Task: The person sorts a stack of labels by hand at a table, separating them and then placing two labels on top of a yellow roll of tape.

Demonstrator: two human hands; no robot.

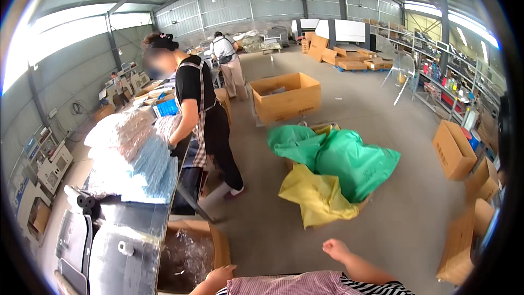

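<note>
My right hand (pixel 337 249) is held out in front of my body with its fingers curled in, and no thing shows in it. It hangs over the grey floor, nearer to me than the yellow bag (pixel 316 194) and the green bag (pixel 355 158). Low at my left side is my left hand (pixel 221 274), close to my checked apron (pixel 286 285); its fingers are partly hidden. Beside it stands an open cardboard box (pixel 221 243) holding crumpled clear plastic. The bags lie draped over a box that they mostly cover.
A dark worktable (pixel 123 216) runs along my left, bearing stacks of plastic-wrapped goods (pixel 142 169). A co-worker (pixel 202 104) in an apron leans over it. Farther off are a large open carton (pixel 286 101) and another person (pixel 226 60). Cartons (pixel 454 153) and shelving (pixel 436 82) line the right.
</note>
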